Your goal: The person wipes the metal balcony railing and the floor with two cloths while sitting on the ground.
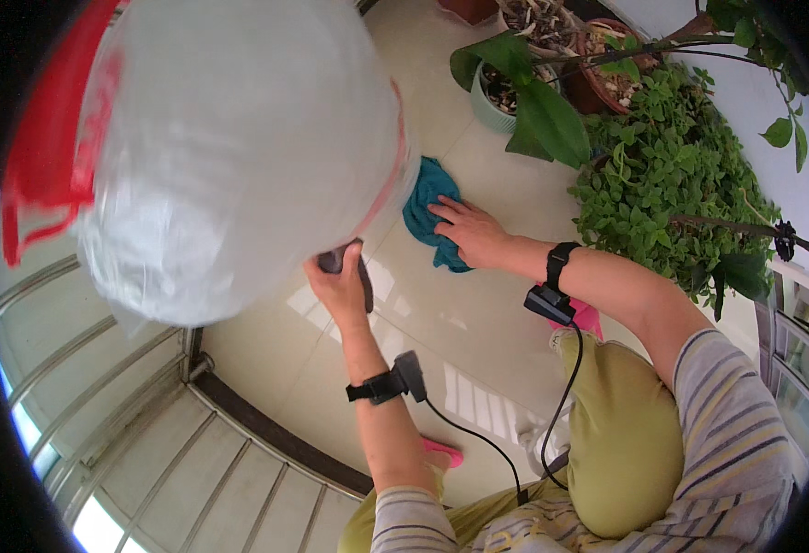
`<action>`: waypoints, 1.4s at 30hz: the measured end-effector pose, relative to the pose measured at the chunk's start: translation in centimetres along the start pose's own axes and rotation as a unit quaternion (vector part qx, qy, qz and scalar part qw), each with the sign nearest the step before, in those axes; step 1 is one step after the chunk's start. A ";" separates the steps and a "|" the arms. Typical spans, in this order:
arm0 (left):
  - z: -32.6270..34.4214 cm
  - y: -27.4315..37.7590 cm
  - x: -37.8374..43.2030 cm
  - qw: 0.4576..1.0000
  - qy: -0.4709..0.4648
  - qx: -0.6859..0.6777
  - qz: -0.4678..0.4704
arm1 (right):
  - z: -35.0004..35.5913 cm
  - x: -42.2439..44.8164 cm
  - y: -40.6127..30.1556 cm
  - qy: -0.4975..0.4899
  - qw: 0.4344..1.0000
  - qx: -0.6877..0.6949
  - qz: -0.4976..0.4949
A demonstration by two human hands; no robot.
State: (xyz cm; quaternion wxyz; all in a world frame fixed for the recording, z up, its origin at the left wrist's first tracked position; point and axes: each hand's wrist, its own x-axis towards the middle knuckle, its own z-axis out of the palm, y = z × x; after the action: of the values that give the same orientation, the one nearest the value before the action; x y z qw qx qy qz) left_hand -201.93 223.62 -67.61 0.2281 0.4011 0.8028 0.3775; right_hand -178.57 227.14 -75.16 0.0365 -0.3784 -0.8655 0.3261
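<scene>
My right hand (472, 233) lies with spread fingers on a teal cloth (429, 207), which is bunched on the glossy tiled floor. To its left, my left hand (339, 280) grips a dark object (366, 278), perhaps a dark cloth; its far part is hidden. Just beyond that hand is a large, bulging translucent plastic bag (238, 152) with a red rim line, which fills the upper left and looks blurred. A red plastic piece (52, 131) shows at the bag's left side. Black straps with small cabled devices circle both wrists.
Potted plants stand along the right, among them a pale green ribbed pot (493, 110), a brown pot (594, 90) and a dense leafy plant (660, 180). Metal railings (162, 449) curve along the lower left above a dark floor edge (273, 442). Pink slippers (446, 451) show near my legs.
</scene>
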 end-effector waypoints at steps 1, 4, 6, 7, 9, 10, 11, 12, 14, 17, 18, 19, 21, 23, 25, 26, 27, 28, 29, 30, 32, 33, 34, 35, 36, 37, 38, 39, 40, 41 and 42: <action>0.7 0.3 0.0 1.000 0.016 -0.017 0.018 | 0.2 -0.2 -0.1 0.009 1.000 0.014 0.001; 1.9 1.7 -0.1 0.999 0.007 -0.035 0.004 | 0.5 -0.5 0.1 0.002 1.000 0.004 -0.014; 2.7 0.5 -0.3 0.997 0.023 -0.064 0.035 | 0.6 -0.6 -1.4 -0.002 1.000 0.013 -0.014; 2.9 1.3 -0.6 0.994 -0.016 -0.087 0.071 | 0.4 -0.7 -1.4 0.004 1.000 0.013 0.006; 2.9 2.4 -1.7 0.992 -0.030 -0.102 0.068 | 0.4 -1.1 -2.1 -0.019 1.000 0.006 0.011; 2.6 2.7 -2.3 0.992 -0.025 -0.103 0.063 | 0.4 -1.6 -2.1 -0.011 1.000 -0.006 0.013; 2.1 3.0 -3.1 0.992 -0.047 -0.116 0.020 | 0.5 -1.9 -2.4 -0.003 1.000 -0.018 0.014; 1.5 2.7 -3.8 0.989 -0.067 -0.132 -0.021 | 0.7 -2.1 -2.6 -0.006 1.000 -0.023 0.009; 0.2 -0.1 -5.3 0.991 -0.043 -0.126 -0.027 | 1.2 -2.3 -3.0 -0.045 0.998 -0.035 -0.026; -1.4 -4.5 -8.1 0.994 0.001 -0.107 -0.029 | 1.5 -1.7 -6.2 -0.077 0.997 -0.025 -0.009; -1.3 -4.8 -9.0 0.975 -0.022 -0.202 -0.092 | 1.3 -1.4 -7.3 -0.080 0.996 -0.030 -0.008; -1.2 -4.5 -9.9 0.942 -0.046 -0.293 -0.154 | 1.3 -1.0 -8.3 -0.080 0.997 -0.008 -0.003; -0.7 -4.0 -11.7 0.949 -0.079 -0.277 -0.128 | 2.0 -0.4 -10.5 -0.083 0.997 0.011 -0.002; 0.4 -3.8 -12.7 0.825 -0.085 -0.529 -0.178 | 2.9 -0.7 -12.2 -0.074 0.914 0.391 0.084; 0.8 -3.4 -12.8 0.831 -0.126 -0.520 -0.150 | 2.4 -1.4 -11.4 -0.007 0.912 0.393 0.114; 1.1 -3.0 -13.0 0.871 -0.144 -0.454 -0.122 | 2.3 -1.5 -10.2 0.024 0.897 0.422 0.131; 1.2 -2.2 -13.0 0.905 -0.159 -0.383 -0.091 | 2.1 -1.8 -9.4 0.055 0.878 0.452 0.147; 1.6 -1.1 -13.0 0.929 -0.176 -0.321 -0.056 | 2.0 -2.5 -8.7 0.107 0.897 0.406 0.140; 3.1 -0.8 -13.0 0.925 -0.188 -0.326 -0.058 | 1.9 -3.2 -7.8 0.113 0.896 0.401 0.152; 4.8 -0.5 -12.7 0.957 -0.170 -0.234 0.026 | 2.0 -3.8 -6.7 0.161 0.894 0.381 0.172; 8.1 0.5 -12.5 0.981 -0.114 -0.057 0.146 | 1.8 -4.9 -4.6 0.248 0.870 0.354 0.236; 9.7 -0.1 -12.3 0.981 -0.116 -0.060 0.146 | 1.7 -5.3 -4.0 0.249 0.870 0.351 0.240; 10.8 -1.0 -12.0 0.981 -0.073 0.055 0.171 | 1.6 -5.7 -3.6 0.261 0.863 0.353 0.251; 11.6 -2.0 -12.1 0.966 -0.028 0.169 0.192 | 1.5 -6.0 -3.4 0.272 0.855 0.355 0.262; 12.1 -2.8 -12.2 0.959 -0.060 0.196 0.194 | 1.7 -7.1 -2.4 0.278 0.865 0.329 0.258; 12.4 -2.9 -12.2 0.958 -0.072 0.192 0.199 | 1.6 -8.4 -1.5 0.284 0.860 0.326 0.269; 12.5 -3.0 -12.4 0.956 -0.066 0.216 0.184 | 1.7 -9.7 -0.7 0.270 0.843 0.368 0.285; 12.5 -3.2 -12.3 0.953 -0.058 0.242 0.171 | 1.6 -10.8 0.0 0.257 0.823 0.410 0.296; 11.9 -4.8 -11.8 0.961 -0.009 0.213 0.176 | 1.0 -10.8 -0.4 0.259 0.821 0.413 0.296; 11.7 -6.1 -11.5 0.966 0.039 0.182 0.180 | 0.3 -10.8 -0.7 0.245 0.821 0.424 0.293; 12.1 -5.7 -11.3 0.965 0.033 0.186 0.184 | 0.0 -11.5 -0.7 0.231 0.821 0.433 0.292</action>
State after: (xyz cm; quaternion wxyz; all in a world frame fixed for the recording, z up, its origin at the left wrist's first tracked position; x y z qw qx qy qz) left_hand -190.05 217.23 -78.77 0.0500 0.5643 0.7785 0.2703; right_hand -170.84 219.00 -72.66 0.2984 -0.6231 -0.4500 0.5658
